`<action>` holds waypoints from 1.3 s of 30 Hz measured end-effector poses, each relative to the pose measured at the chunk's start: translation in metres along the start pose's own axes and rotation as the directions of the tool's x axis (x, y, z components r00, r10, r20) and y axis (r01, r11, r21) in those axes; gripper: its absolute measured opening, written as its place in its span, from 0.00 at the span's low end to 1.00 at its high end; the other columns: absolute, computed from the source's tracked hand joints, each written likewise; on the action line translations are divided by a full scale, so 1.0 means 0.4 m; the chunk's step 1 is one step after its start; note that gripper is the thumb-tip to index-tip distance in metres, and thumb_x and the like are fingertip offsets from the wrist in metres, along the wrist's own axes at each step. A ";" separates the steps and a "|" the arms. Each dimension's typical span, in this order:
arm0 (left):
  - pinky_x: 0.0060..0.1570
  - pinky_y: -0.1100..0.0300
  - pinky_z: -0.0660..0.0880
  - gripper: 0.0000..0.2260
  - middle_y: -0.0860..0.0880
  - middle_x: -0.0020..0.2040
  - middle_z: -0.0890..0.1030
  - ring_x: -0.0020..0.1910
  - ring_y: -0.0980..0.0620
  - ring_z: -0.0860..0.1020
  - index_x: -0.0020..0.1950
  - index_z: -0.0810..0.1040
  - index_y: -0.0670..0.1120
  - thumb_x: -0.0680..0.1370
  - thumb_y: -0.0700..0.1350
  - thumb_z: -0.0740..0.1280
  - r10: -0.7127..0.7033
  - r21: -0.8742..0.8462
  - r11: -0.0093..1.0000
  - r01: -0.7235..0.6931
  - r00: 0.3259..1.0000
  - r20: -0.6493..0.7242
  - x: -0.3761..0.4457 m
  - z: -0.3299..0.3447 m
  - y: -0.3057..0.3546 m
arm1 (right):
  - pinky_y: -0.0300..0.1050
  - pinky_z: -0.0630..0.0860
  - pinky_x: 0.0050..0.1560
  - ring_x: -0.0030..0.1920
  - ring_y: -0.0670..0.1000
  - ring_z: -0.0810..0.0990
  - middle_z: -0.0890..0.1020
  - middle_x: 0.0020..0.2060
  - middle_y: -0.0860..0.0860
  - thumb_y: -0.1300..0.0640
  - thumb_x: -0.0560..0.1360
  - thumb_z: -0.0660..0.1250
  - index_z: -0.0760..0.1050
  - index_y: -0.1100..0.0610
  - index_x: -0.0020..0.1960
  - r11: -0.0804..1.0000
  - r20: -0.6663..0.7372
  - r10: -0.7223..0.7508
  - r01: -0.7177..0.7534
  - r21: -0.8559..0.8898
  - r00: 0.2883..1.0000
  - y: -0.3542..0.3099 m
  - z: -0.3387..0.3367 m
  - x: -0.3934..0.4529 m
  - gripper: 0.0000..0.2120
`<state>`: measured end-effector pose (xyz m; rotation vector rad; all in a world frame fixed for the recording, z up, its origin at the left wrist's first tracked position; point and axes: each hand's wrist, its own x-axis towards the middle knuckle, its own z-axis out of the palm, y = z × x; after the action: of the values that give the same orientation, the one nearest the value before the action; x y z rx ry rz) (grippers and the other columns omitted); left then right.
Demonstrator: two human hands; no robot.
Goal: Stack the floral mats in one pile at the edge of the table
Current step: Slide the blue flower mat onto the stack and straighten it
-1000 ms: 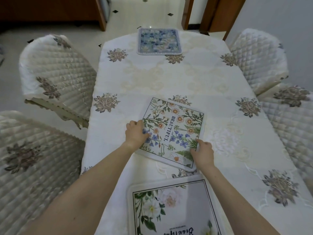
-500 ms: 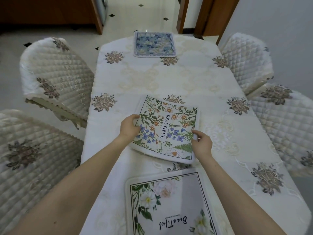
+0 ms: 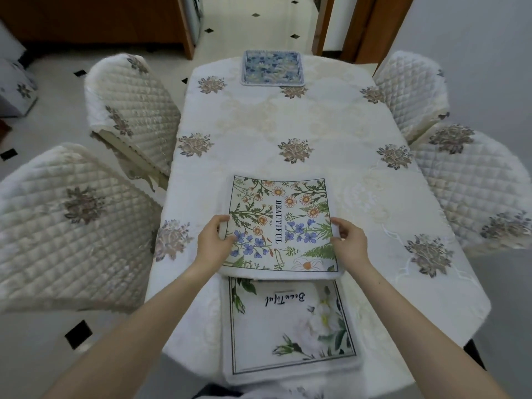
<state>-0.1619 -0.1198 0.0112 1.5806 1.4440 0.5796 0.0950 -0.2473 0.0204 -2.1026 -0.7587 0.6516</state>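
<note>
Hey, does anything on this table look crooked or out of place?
Nothing damaged or spilled. The wildflower mat, gripped by both hands, only overlaps the far edge of the white-rose mat, and the blue mat sits alone at the far end.

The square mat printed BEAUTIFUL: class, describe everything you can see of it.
The square wildflower mat printed BEAUTIFUL is white, soft-looking fabric, with orange daisies, blue flowers and green ferns inside a thin black border. The left hand and right hand grip its side edges. Its near edge overlaps the white-flower mat.
</note>
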 end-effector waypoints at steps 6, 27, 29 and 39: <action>0.46 0.60 0.73 0.17 0.51 0.48 0.76 0.48 0.50 0.76 0.58 0.72 0.49 0.72 0.38 0.71 -0.049 -0.030 0.998 0.048 0.999 -0.013 -0.222 0.017 -0.094 | 0.35 0.72 0.41 0.44 0.50 0.77 0.82 0.47 0.53 0.72 0.70 0.62 0.77 0.58 0.61 0.998 0.060 -0.002 0.006 -0.066 0.998 0.100 -0.033 -0.137 0.22; 0.59 0.53 0.65 0.21 0.43 0.61 0.73 0.59 0.44 0.65 0.68 0.68 0.44 0.76 0.45 0.67 0.031 0.412 0.909 -0.060 0.997 0.077 -0.420 0.052 -0.214 | 0.36 0.70 0.41 0.45 0.50 0.77 0.84 0.52 0.57 0.68 0.73 0.63 0.78 0.59 0.59 0.988 0.083 -0.007 0.020 -0.154 0.996 0.235 -0.046 -0.278 0.16; 0.58 0.53 0.66 0.21 0.42 0.61 0.72 0.59 0.43 0.65 0.68 0.67 0.44 0.76 0.45 0.66 0.029 0.474 0.878 -0.071 0.995 0.096 -0.416 0.054 -0.209 | 0.39 0.70 0.43 0.47 0.55 0.80 0.83 0.53 0.58 0.68 0.73 0.62 0.77 0.60 0.60 0.981 0.098 0.015 0.004 -0.192 0.995 0.234 -0.043 -0.271 0.17; 0.53 0.53 0.67 0.20 0.42 0.56 0.68 0.57 0.42 0.65 0.61 0.66 0.48 0.72 0.45 0.69 -0.071 0.505 0.863 -0.012 0.987 0.145 -0.401 0.042 -0.207 | 0.42 0.73 0.40 0.46 0.57 0.77 0.80 0.53 0.61 0.70 0.69 0.62 0.74 0.60 0.60 0.944 0.193 0.066 0.001 -0.329 0.979 0.234 -0.047 -0.254 0.20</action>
<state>-0.2264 -0.2838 -0.0313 1.9523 1.5729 0.0405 0.0651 -0.3756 -0.0257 -2.3782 -1.0052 0.8124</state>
